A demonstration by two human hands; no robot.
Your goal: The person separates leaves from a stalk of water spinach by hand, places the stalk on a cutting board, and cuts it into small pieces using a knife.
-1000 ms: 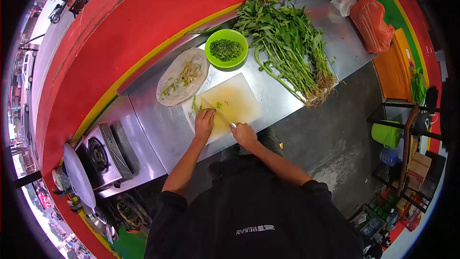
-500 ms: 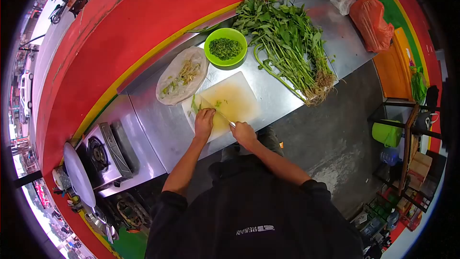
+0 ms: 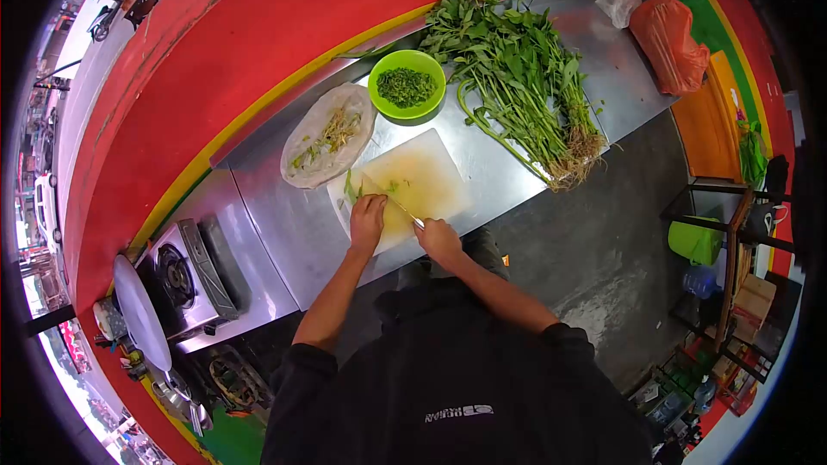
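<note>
Head view looks down on a knife (image 3: 394,204). The right hand (image 3: 439,239) has its grip closed on the handle, with the blade over the yellowish cutting board (image 3: 431,176). The left hand (image 3: 368,220) presses green stems (image 3: 351,189) on the board with bent fingers, just beside the blade; I cannot tell if its grip closes around them. Behind the board, a green bowl (image 3: 405,114) and a bunch of leafy greens (image 3: 517,77) are on the steel tabletop (image 3: 284,215).

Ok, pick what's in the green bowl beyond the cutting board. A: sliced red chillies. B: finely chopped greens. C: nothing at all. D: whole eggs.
B: the green bowl holds a small heap of chopped greens, darker than the bowl's bright wall around it.
</note>
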